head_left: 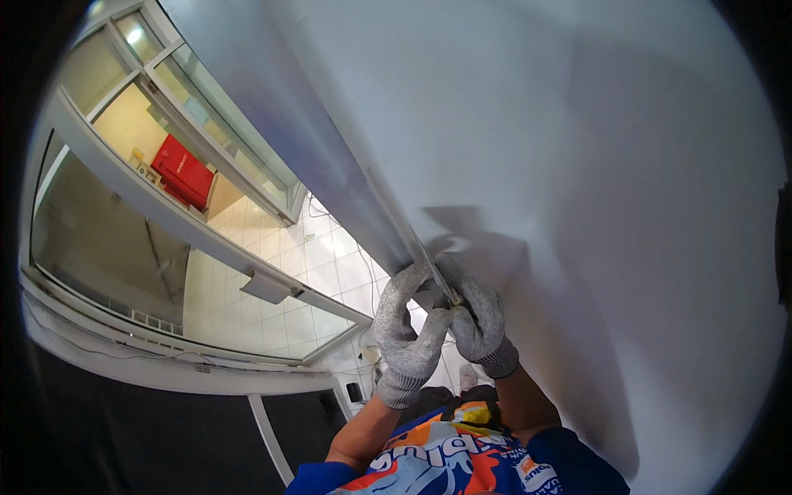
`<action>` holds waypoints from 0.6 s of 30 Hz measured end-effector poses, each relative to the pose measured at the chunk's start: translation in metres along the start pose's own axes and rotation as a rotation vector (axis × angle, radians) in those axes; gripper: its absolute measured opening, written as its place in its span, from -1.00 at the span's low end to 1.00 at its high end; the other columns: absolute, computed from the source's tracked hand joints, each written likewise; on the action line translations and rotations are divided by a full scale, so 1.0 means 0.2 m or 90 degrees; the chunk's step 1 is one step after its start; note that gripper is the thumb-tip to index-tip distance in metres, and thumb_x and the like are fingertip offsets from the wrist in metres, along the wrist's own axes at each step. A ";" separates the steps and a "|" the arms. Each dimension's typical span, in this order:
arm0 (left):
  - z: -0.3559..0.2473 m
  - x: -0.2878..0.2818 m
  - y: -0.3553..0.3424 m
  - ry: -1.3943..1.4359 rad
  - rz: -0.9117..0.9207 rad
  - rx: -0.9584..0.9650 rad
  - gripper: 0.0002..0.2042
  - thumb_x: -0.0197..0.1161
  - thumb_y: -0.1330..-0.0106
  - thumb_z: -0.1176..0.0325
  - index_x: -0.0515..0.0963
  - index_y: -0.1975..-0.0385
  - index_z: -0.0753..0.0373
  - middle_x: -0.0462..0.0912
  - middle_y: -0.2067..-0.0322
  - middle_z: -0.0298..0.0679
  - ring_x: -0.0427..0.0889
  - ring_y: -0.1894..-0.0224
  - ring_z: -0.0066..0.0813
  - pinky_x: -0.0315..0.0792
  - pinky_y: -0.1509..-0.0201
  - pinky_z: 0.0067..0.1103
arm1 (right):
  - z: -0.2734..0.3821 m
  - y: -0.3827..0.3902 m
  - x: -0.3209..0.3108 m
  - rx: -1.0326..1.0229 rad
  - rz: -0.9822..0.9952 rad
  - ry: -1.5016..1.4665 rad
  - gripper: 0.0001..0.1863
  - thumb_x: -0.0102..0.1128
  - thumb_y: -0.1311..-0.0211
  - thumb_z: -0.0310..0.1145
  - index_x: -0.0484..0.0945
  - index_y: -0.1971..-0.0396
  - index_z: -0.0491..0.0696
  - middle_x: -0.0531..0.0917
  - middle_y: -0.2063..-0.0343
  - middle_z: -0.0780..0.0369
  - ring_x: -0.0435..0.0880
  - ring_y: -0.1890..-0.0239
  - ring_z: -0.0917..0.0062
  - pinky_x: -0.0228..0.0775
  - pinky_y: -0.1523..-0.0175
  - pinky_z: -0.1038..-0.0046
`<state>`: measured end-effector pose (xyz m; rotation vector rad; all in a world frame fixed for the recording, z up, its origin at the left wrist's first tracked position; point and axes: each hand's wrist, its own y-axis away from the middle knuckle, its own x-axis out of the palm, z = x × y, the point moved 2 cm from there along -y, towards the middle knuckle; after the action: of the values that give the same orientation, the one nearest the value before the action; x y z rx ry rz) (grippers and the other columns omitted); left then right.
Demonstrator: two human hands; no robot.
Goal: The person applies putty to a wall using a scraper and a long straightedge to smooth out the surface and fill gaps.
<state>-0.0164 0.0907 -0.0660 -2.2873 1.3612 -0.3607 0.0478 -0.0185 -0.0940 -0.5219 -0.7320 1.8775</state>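
Observation:
My left hand [403, 326] and my right hand [478, 322], both in grey knit gloves, meet at the edge of a white wall [627, 190]. Their fingers curl around the lower end of a thin pale strip [430, 266], which runs up along that edge beside a bluish-grey band [289, 148]. The fingertips of both hands come close together at a small yellowish piece at the strip's end. What exactly sits between the left fingers is partly hidden.
A glass door with a white frame [190, 229] stands at left, with a red cabinet [186, 172] beyond it. Cables [359, 260] lie on the tiled floor [334, 247]. A dark panel [140, 412] fills the lower left. My shoe [468, 377] shows below my hands.

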 end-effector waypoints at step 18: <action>-0.13 0.03 -0.17 -0.124 -0.110 0.165 -0.58 0.26 -0.11 0.52 0.45 -0.02 0.43 0.53 0.20 -0.09 0.54 0.16 -0.34 0.43 0.03 -0.46 | 0.05 -0.26 0.10 -0.048 -0.001 -0.057 -0.54 0.14 -0.25 -0.36 0.44 -0.14 -0.18 0.52 -0.09 -0.04 0.54 -0.14 0.12 0.40 -0.17 0.22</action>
<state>0.0001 0.0931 -0.0262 -2.1647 0.9645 -0.3370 0.0670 0.0120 -0.0515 -0.4866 -0.8642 1.8868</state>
